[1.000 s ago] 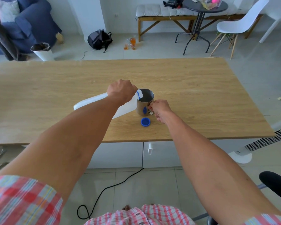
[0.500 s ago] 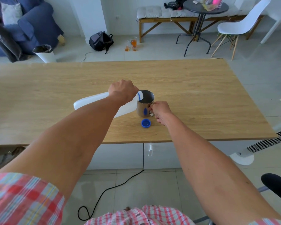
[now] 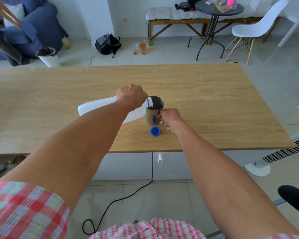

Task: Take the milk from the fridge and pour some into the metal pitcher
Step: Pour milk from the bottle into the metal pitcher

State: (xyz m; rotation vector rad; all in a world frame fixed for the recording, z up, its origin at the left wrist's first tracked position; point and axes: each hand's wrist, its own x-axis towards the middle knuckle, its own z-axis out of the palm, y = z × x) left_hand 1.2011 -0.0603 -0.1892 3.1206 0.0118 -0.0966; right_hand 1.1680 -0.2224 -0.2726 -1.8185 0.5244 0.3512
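Observation:
A white plastic milk jug (image 3: pixel 100 107) is tipped almost flat over the wooden table (image 3: pixel 214 104), its blue-ringed spout resting over the rim of the metal pitcher (image 3: pixel 154 112). My left hand (image 3: pixel 130 96) is wrapped around the jug near its neck. The pitcher stands upright near the table's front edge, and my right hand (image 3: pixel 170 119) grips its handle on the right side. The jug's blue cap (image 3: pixel 155 131) lies loose on the table just in front of the pitcher. Whether milk is flowing I cannot make out.
Beyond the table's far edge are a white bin (image 3: pixel 47 56), a dark backpack (image 3: pixel 108 44), drinking glasses (image 3: pixel 140 48) on the floor, a round black table (image 3: pixel 216 9) and a white chair (image 3: pixel 255 28). A black cable (image 3: pixel 114 204) runs along the floor by my legs. A white fan (image 3: pixel 283 150) stands at right.
Both hands hold the same grips; the jug stays tipped at the pitcher's rim. Only the camera has shifted slightly.

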